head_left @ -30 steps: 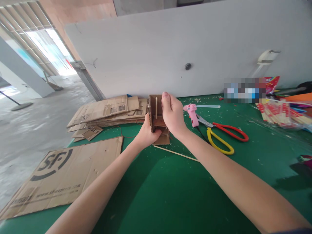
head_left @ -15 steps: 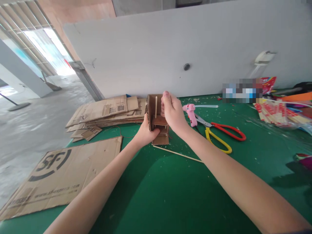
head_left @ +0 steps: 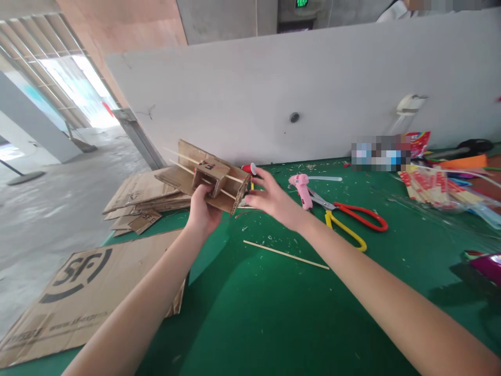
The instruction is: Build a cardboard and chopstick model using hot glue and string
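My left hand point(head_left: 204, 211) is closed round a small cardboard structure point(head_left: 213, 169), its thumb in the box-like opening. Thin wooden sticks run lengthwise through the structure, which is tilted above the table. My right hand point(head_left: 272, 201) is at the structure's right end, fingers apart, the lower fingertips at the cardboard edge; whether they touch it is unclear. Close to its upper fingertips shows a red and white round object point(head_left: 249, 168), partly hidden, its kind unclear. A loose wooden stick point(head_left: 285, 254) lies on the green table point(head_left: 250, 324) below my hands.
A pink glue gun point(head_left: 300, 189) and scissors point(head_left: 332, 206) with red and yellow handles lie to the right. Stacked cardboard point(head_left: 133, 190) and a large printed sheet point(head_left: 90, 292) are at the left. Bagged packets point(head_left: 426, 188) lie far right. A white panel point(head_left: 235, 94) stands behind.
The cardboard structure has moved left and turned from upright to tilted sideways, its sticks now in view. My right hand has opened from a fist and come lower. The view has shifted slightly.
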### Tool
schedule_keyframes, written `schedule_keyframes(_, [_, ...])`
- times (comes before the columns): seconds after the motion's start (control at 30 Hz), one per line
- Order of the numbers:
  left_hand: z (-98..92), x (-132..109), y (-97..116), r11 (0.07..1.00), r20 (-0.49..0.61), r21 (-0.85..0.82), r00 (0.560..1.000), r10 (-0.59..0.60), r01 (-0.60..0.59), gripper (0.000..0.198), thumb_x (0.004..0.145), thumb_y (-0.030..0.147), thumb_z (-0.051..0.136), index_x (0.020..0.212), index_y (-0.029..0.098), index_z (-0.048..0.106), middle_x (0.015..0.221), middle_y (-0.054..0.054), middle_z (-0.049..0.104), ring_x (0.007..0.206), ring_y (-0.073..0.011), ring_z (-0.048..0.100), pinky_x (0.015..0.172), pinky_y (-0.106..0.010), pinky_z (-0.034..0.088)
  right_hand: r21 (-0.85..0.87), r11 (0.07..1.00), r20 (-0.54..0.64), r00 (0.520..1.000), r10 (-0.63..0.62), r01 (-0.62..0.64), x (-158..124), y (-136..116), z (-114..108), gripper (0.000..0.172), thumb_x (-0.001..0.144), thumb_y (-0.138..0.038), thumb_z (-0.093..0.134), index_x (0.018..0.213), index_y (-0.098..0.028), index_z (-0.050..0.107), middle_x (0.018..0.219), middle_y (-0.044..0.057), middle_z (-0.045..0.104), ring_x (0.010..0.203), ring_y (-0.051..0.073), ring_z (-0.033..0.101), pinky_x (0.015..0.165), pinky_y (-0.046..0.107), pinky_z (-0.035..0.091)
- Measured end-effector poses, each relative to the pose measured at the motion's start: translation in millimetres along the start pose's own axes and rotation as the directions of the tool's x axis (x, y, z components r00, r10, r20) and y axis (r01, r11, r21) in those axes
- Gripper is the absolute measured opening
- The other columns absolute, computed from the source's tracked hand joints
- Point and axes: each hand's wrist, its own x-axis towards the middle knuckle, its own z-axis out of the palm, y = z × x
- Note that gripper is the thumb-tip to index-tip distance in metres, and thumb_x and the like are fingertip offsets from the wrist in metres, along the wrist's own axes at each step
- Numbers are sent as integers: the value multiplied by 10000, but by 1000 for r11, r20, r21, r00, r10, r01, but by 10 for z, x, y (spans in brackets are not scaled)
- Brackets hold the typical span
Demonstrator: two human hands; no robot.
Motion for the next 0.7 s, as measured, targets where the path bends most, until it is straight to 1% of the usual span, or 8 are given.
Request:
schedule_keyframes(0.17, [11, -101, -96, 975, 101, 30, 969, -224, 222, 290, 632, 273, 483, 877, 173, 601, 798, -54, 710, 858, -261, 696, 749, -413, 592, -13, 992, -15, 992, -127, 127, -122, 61, -44, 558, 873, -316, 602, 1383, -328, 379, 1525, 76, 365, 1311, 232, 471, 960, 441, 525])
schedule_keyframes(0.27, [47, -161, -115, 941, 136, 93, 932, -337, 327, 295, 648, 311, 502, 864, 153, 626, 775, -87, 715, 832, -294, 698, 730, -453, 588, -94, 976, -41, 979, -199, 194, -121, 15, -138, 294, 877, -329, 606, 1164, -272, 572, 1371, 66, 522, 1258, 218, 514, 941, 421, 528])
schedule_keyframes(0.4, [74, -159, -118, 913, 164, 211, 909, -384, 348, 328, 708, 411, 523, 871, 152, 642, 764, -96, 707, 771, -285, 691, 680, -439, 579, -233, 939, -52, 961, -272, 253, -110, -27, -196, 107, 879, -316, 605, 913, -217, 628, 1178, 73, 586, 1187, 210, 540, 889, 399, 533])
schedule_keyframes(0.5, [6, -114, -116, 889, 50, 317, 930, -364, 330, 398, 756, 512, 522, 946, 178, 624, 840, -82, 693, 784, -259, 677, 641, -384, 563, -344, 909, -54, 962, -269, 235, -113, -37, -198, 69, 888, -260, 584, 886, -196, 610, 1113, 81, 580, 1107, 199, 563, 861, 385, 528])
schedule_keyframes(0.57, [-75, -135, -86, 876, -87, 433, 977, -193, 212, 444, 772, 562, 516, 1007, 195, 600, 941, -83, 668, 874, -263, 658, 648, -363, 551, -416, 881, -42, 963, -267, 226, -119, -39, -187, 51, 893, -231, 575, 872, -189, 594, 1070, 78, 577, 1054, 190, 571, 890, 395, 506])
schedule_keyframes(0.6, [-114, -175, -58, 846, -139, 525, 990, -24, 94, 456, 777, 564, 524, 1042, 199, 585, 1004, -88, 647, 941, -268, 638, 678, -365, 547, -444, 868, -34, 964, -265, 223, -123, -37, -176, 51, 896, -226, 572, 866, -186, 584, 1056, 77, 572, 1033, 187, 571, 904, 399, 495])
schedule_keyframes(0.67, [-167, -319, 21, 620, -63, 756, 920, 387, -209, 448, 779, 505, 568, 1104, 197, 555, 1110, -104, 599, 1058, -276, 579, 784, -393, 529, -477, 849, -8, 965, -263, 228, -134, -23, -142, 62, 910, -230, 559, 867, -185, 564, 1053, 78, 551, 1007, 181, 563, 909, 392, 483])
schedule_keyframes(0.7, [-175, -411, 64, 407, 103, 840, 843, 529, -358, 451, 778, 456, 597, 1141, 194, 542, 1153, -114, 583, 1106, -280, 550, 861, -417, 505, -486, 841, 9, 964, -267, 238, -142, -13, -121, 66, 918, -231, 548, 871, -186, 553, 1057, 77, 540, 1006, 178, 557, 908, 385, 480])
